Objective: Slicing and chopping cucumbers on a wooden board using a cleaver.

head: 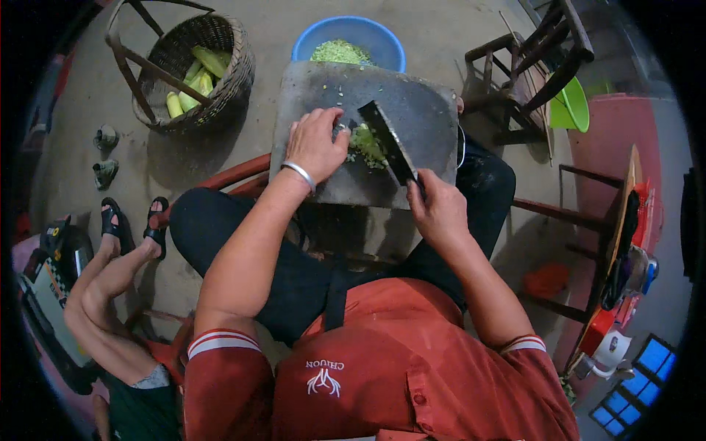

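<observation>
Chopped pale-green vegetable (368, 144) lies in a small heap on a grey board (325, 187) that spans the space between the knees. My right hand (440, 206) grips the handle of a dark cleaver (389, 142), its blade slanting just right of the heap. Bent over the board, my left hand (317, 142) has thumb and fingers curled at the heap's left edge; whether anything is under the fingers cannot be told. Beyond the board's far edge stands a blue plastic basin (398, 44) holding finely chopped green vegetable (342, 52).
A wicker basket (242, 71) with several yellow-green vegetables (201, 82) stands at the upper left. A wooden chair (510, 71) and a green basin (571, 105) are at the upper right. Another person's legs (110, 281) are at the left, and a cluttered wooden table (612, 253) at the right.
</observation>
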